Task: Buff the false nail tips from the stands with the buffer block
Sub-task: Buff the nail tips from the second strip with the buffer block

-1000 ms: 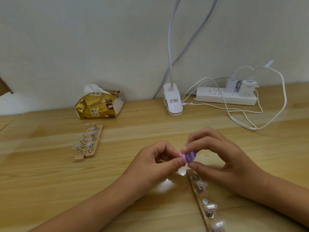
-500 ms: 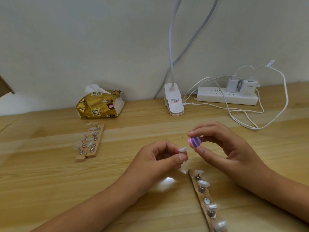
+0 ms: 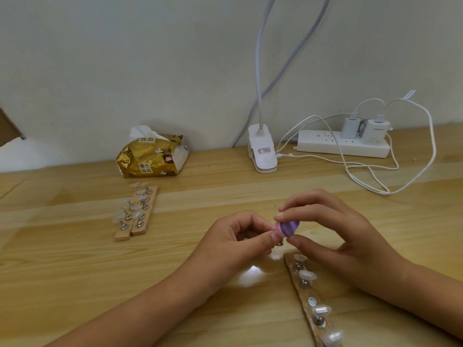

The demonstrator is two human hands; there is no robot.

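My right hand (image 3: 333,236) pinches a small purple-and-pink buffer block (image 3: 288,227) between thumb and fingers. The block presses against the false nail tip, which my left hand (image 3: 235,242) pinches on its metal stand peg (image 3: 279,244); the tip itself is hidden behind the block. Both hands meet above the middle of the wooden table (image 3: 75,271). Below my right hand lies a wooden strip (image 3: 310,296) with several clear nail tips on pegs. Two more wooden strips (image 3: 136,214) with nail tips lie to the left.
A gold tissue pack (image 3: 152,157) sits by the wall. A white clip lamp base (image 3: 263,152) stands at the back centre. A white power strip (image 3: 343,145) with two chargers and looping white cables (image 3: 390,179) is at the back right.
My right hand lifted the buffer block off the nail tip half a second ago, then brought it back down against the tip. My left hand stayed almost still.
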